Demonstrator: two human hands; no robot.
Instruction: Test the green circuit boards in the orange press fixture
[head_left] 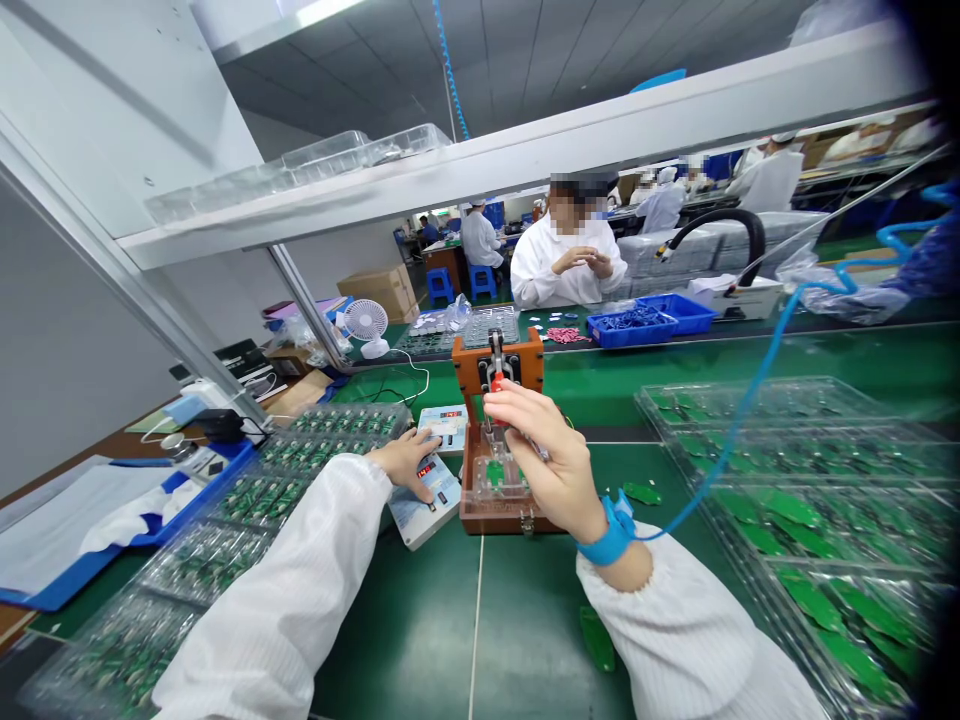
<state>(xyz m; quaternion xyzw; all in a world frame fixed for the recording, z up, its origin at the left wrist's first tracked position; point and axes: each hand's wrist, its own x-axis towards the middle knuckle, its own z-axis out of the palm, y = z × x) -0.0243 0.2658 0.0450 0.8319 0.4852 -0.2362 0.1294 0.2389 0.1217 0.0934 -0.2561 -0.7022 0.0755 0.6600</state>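
My left hand (409,463) rests with spread fingers on two pale meter boxes with red digits, the nearer meter box (427,508) and the farther meter box (444,424). At the red handle (497,382) of an orange-brown clamp fixture (532,366), my right hand (546,447) has its fingers curved over the lever; the palm side is partly hidden. A green circuit board (495,472) lies in the fixture's clear holder. A blue wrist strap (611,532) with a coiled cord circles my right wrist. One loose green board (642,493) lies right of the fixture.
Clear trays of boards stand at left (247,497) and right (795,470). Another green board (597,638) lies by my right sleeve. Behind are a small fan (366,322), blue bins (634,325) and a person in white (568,262). A shelf beam (480,172) crosses above.
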